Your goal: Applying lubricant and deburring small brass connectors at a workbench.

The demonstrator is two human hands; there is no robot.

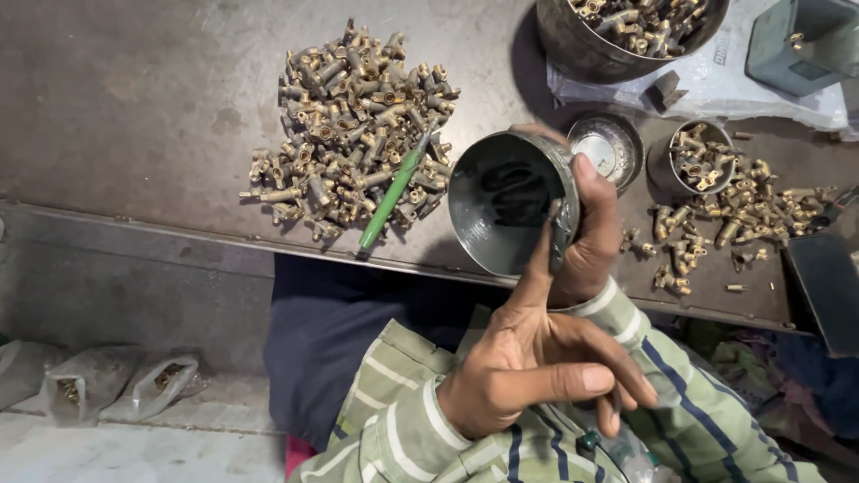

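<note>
My right hand (591, 241) grips a tilted steel cup (501, 215) over the table's front edge, thumb on the rim. The cup's mouth faces me and its inside holds a dark greasy smear. My left hand (537, 367) is just below it. Its index finger reaches up to the cup's rim while the other fingers curl under the thumb, holding nothing. Both sleeves are striped green. A large pile of brass fittings (349, 134) lies on the table to the left, with a green pen-like tool (394, 192) resting on it.
A big steel bowl (573, 45) of fittings stands at the back, with a small steel dish (608, 148) and a small cup (662, 170) of fittings near it. Loose fittings (743, 215) spread on the right. A teal box (805, 40) and plastic bags (161, 380) are also visible.
</note>
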